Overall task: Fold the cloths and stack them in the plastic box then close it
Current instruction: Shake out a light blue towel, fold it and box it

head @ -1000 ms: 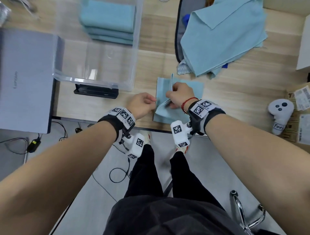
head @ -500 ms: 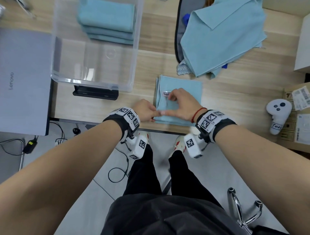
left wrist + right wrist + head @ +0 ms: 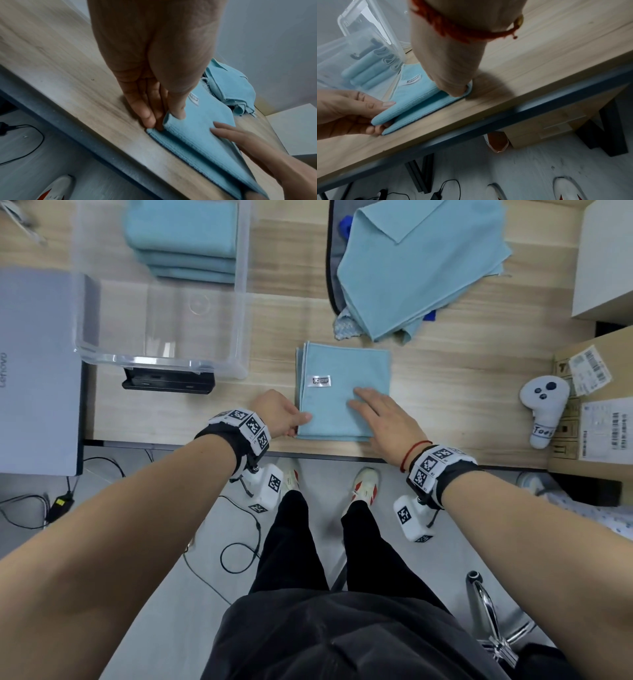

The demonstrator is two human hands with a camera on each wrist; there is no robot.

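Note:
A light blue cloth (image 3: pixel 342 405), folded into a square with a small label on top, lies near the table's front edge. My left hand (image 3: pixel 291 421) pinches the top fold at its near left corner, thumb on top and fingers beneath, as the left wrist view shows at the cloth (image 3: pixel 205 128). My right hand (image 3: pixel 371 414) lies flat with straight fingers on the cloth's near right part. The clear plastic box (image 3: pixel 154 361) stands open to the left and holds a stack of folded cloths (image 3: pixel 185 237). A pile of unfolded cloths (image 3: pixel 418 261) lies behind.
A closed grey laptop (image 3: pixel 37 371) sits at the far left. A black device (image 3: pixel 168 380) lies in front of the box. At the right are a white controller (image 3: pixel 544 405), a cardboard box (image 3: pixel 596 405) and a white box (image 3: pixel 606 258).
The cloth's flap has been laid over and it now lies as a flat square. My right hand has slid to the right and flattened on it. My left hand stays at the left corner.

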